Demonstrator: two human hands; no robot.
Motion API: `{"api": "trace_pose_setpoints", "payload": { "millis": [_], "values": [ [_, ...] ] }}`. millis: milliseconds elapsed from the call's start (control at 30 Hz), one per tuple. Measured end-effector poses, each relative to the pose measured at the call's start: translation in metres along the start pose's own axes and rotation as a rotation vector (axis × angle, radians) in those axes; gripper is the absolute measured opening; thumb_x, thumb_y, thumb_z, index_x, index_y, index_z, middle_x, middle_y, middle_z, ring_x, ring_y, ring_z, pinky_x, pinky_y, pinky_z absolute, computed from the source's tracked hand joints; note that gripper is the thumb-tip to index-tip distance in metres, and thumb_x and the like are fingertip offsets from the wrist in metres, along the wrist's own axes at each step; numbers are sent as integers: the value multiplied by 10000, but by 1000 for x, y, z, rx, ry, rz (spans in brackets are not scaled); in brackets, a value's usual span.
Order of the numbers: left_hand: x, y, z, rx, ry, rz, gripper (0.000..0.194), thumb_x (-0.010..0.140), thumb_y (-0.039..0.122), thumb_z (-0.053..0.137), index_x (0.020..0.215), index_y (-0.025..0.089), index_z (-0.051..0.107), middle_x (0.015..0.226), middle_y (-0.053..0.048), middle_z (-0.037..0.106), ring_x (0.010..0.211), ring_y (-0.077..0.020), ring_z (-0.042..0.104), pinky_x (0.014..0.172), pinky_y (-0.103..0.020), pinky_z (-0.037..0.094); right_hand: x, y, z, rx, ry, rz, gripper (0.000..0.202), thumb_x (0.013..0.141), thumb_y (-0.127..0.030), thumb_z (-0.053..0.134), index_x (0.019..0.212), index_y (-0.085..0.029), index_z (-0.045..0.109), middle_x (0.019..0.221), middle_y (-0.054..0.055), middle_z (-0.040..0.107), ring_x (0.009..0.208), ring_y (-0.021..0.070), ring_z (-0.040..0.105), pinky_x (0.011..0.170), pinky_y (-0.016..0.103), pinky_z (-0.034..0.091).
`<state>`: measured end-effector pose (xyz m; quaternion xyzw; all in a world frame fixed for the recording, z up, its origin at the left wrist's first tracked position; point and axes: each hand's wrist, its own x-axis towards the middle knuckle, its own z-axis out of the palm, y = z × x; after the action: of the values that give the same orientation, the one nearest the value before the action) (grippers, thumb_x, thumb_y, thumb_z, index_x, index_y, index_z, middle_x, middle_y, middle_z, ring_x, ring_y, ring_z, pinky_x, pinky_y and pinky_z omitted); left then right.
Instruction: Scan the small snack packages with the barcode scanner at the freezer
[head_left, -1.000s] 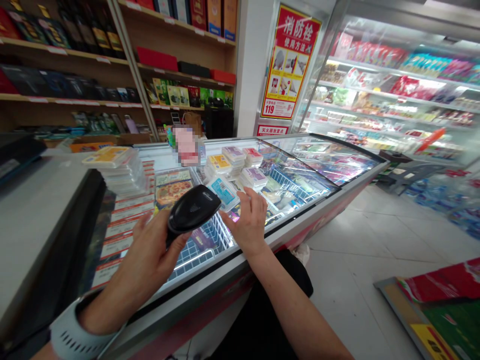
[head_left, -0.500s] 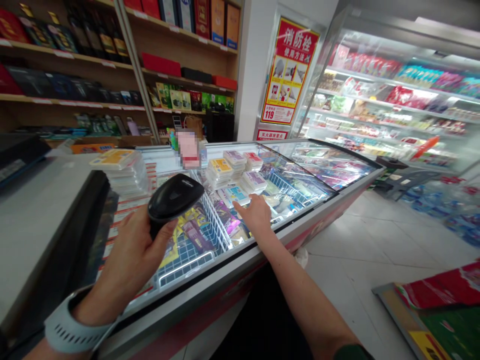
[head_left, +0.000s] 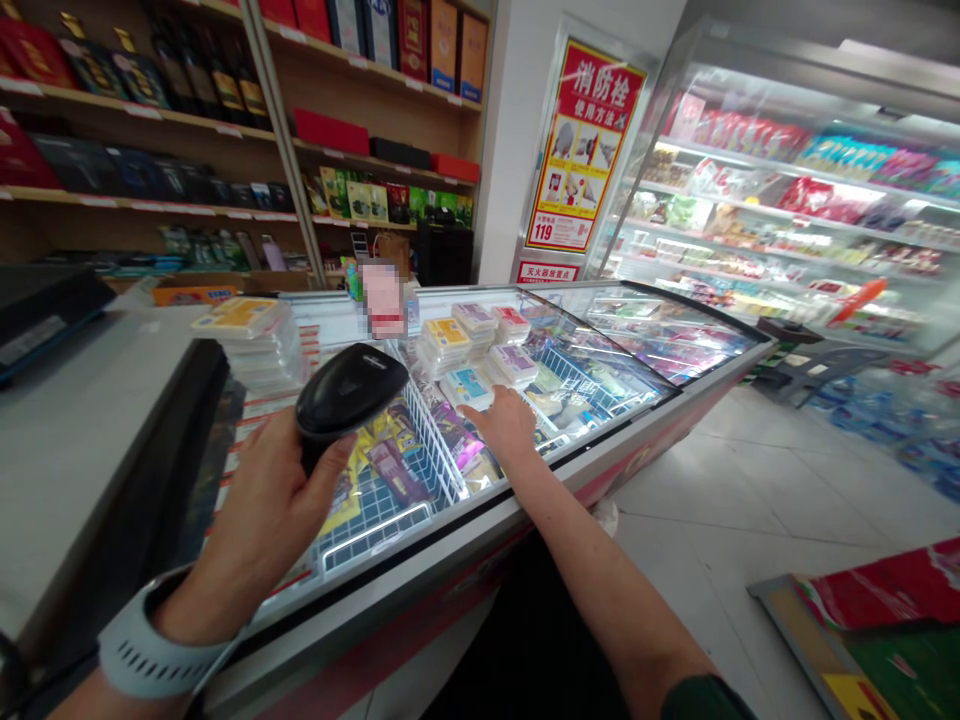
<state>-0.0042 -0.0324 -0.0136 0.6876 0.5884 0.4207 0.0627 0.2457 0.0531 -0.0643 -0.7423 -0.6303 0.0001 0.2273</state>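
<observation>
In my left hand is a black barcode scanner, its head tilted up above the freezer's glass. A pale watch strap circles that wrist. My right hand has its thumb and fingers at the near edge of a flat blue-labelled pack, which lies on the glass top; the fingertips are partly hidden. Just behind it stand stacked packs with purple, yellow and red labels. A taller stack of yellow-labelled packs stands at the left, beyond the scanner.
The chest freezer has a raised metal rim and wire baskets of wrapped goods under glass. A grey counter adjoins at the left. Shelves of bottles and boxes stand behind. At the right are a chilled display and water bottles.
My right hand has moved slightly left and away from me, and the blue-labelled pack appears to have shifted with it. My left hand keeps the scanner nearly still. The view has turned slightly.
</observation>
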Motion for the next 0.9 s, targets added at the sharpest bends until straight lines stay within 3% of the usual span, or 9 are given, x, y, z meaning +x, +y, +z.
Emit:
{"api": "trace_pose_setpoints", "payload": {
  "millis": [100, 233, 367, 633, 900],
  "values": [
    [0, 0, -1, -4, 5, -8, 400, 852, 529, 480, 1027, 183, 576, 958, -85, 644, 893, -284, 612, 820, -408, 465, -5, 3, 0, 30, 56, -34, 579, 863, -618, 627, 1196, -144, 612, 1067, 129, 687, 955, 275, 682, 791, 344, 496],
    [1, 0, -3, -23, 10, -27, 395, 864, 527, 498, 1052, 190, 578, 973, -76, 659, 914, -277, 630, 827, -395, 478, -2, -2, -5, 86, 160, -200, 242, 973, -368, 511, 1077, -185, 629, 1038, 73, 666, 914, 198, 654, 778, 287, 468],
    [1, -4, -5, -42, 27, -25, 380, 870, 523, 515, 1055, 197, 576, 967, -70, 669, 930, -278, 647, 800, -376, 487, 19, -19, -12, 101, 140, -338, 168, 931, -206, 488, 1005, -188, 637, 1028, 70, 655, 944, 194, 624, 797, 275, 462],
    [5, -19, -8, 37, 109, -61, 401, 861, 524, 514, 1073, 190, 574, 959, -75, 674, 887, -272, 644, 747, -354, 470, 59, -44, -1, 47, 29, -395, 230, 869, -166, 496, 1019, -181, 670, 1052, 84, 666, 966, 215, 630, 850, 301, 474],
    [9, -18, -14, 38, 230, -116, 440, 862, 524, 516, 1114, 175, 609, 971, -88, 678, 892, -275, 642, 754, -362, 474, 52, -45, 1, 81, 77, -343, 224, 902, -201, 493, 1025, -166, 677, 1025, 98, 697, 964, 216, 637, 862, 302, 461]
  ]
}}
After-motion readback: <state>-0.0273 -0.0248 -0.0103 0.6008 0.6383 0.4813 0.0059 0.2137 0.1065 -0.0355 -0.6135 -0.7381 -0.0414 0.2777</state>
